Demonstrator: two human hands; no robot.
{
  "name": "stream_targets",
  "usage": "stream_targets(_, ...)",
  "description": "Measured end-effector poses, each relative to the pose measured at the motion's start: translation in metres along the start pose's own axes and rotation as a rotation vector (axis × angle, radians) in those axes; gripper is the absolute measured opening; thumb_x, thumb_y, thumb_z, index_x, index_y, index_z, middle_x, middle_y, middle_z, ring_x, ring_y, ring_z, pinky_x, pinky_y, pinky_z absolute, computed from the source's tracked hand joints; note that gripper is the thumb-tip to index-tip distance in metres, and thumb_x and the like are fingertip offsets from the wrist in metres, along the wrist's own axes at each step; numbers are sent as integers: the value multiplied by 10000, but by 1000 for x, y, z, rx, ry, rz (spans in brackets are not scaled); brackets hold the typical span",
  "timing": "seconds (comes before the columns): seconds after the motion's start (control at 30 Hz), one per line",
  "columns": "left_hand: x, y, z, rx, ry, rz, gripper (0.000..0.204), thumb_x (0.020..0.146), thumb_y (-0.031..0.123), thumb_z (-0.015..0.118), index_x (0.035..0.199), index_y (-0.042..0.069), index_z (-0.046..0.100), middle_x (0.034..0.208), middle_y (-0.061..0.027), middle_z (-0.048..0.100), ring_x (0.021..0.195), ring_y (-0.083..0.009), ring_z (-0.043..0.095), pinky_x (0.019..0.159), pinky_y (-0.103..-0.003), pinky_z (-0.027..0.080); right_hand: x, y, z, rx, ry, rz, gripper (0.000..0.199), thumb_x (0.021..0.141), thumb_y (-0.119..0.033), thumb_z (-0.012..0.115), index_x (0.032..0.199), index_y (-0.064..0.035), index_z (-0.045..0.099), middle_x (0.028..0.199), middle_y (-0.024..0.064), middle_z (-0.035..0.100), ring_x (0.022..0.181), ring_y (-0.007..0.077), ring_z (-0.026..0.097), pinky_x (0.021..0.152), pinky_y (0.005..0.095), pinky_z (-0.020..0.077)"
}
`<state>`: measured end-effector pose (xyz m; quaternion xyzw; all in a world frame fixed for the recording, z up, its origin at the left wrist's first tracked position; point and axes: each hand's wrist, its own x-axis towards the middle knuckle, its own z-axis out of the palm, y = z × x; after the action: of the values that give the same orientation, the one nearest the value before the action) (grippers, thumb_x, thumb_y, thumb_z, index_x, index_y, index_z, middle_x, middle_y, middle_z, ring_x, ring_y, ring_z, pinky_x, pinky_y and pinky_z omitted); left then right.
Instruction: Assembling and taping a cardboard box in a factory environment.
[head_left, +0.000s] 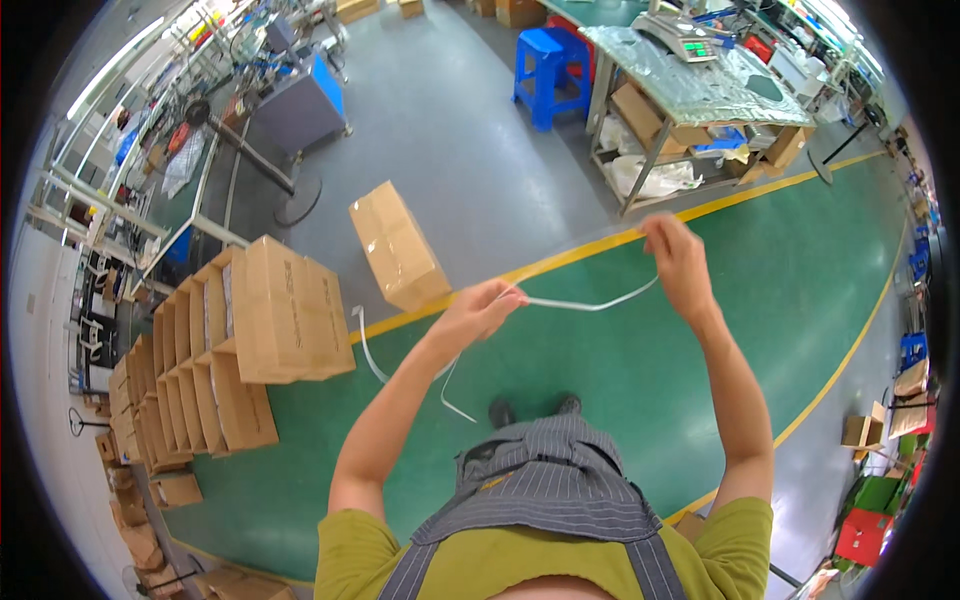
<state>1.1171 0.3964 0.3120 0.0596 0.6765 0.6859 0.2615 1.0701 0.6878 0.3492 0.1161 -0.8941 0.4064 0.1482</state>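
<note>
A thin white strap (590, 305) runs between my two raised hands, sagging a little in the middle. My left hand (480, 312) pinches it, with fingers closed. From beneath that hand, loose lengths of the strap hang down, one toward the green floor and one curling out left beside the cartons. Farther right and higher, my right hand (677, 262) grips the strap's other part between closed fingers. Below the left hand's level, a taped cardboard box (397, 245) lies on the floor just beyond it, apart from the hand.
Stacked cardboard cartons (292, 312) and rows of open carton compartments (190, 360) stand at left. A yellow line (590, 248) crosses the floor. Ahead are a blue stool (550, 75) and a workbench (690, 90) bearing a scale (676, 38). A stand with a round base (297, 202) is far left.
</note>
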Motion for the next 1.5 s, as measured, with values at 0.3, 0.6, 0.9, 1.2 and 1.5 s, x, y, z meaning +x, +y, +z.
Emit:
stream_targets(0.3, 37, -12, 49, 600, 7, 146, 217, 936, 198, 476, 962, 21, 599, 659, -51, 516, 617, -134, 503, 583, -295, 418, -56, -56, -1, -414, -90, -380, 641, 747, -88, 681, 1321, -58, 398, 1271, 144, 460, 1191, 286, 438, 999, 434, 352)
stream_targets(0.6, 68, 23, 62, 439, -200, 179, 255, 900, 247, 534, 938, 3, 595, 663, -95, 588, 621, -221, 574, 566, -348, 455, -64, -7, 30, -256, -240, -268, 466, 867, -76, 525, 1315, -37, 403, 898, 149, 620, 789, 303, 619, 665, 395, 492)
stream_targets(0.9, 57, 1, 23, 211, -331, -207, 307, 960, 322, 471, 987, 46, 603, 715, -40, 624, 544, -105, 576, 504, -236, 454, -49, 29, 3, -195, -479, -130, 309, 814, -7, 506, 1113, -54, 572, 795, 116, 610, 697, 277, 596, 640, 362, 473)
stream_targets(1.2, 39, -23, -15, 106, -287, -278, 286, 951, 325, 482, 930, 64, 595, 711, -23, 620, 529, -77, 533, 503, -205, 413, -37, 66, -57, -468, -398, -170, 209, 824, -21, 513, 1016, -54, 588, 872, 129, 621, 849, 304, 578, 818, 383, 411)
stream_targets(1.5, 31, -11, -3, -16, -221, -139, 253, 934, 281, 519, 915, 61, 643, 604, 93, 384, 527, -13, 293, 463, -187, 195, -65, 116, -79, -635, -367, 30, 286, 811, -86, 585, 1092, -51, 547, 1004, 127, 594, 955, 300, 554, 895, 408, 385)
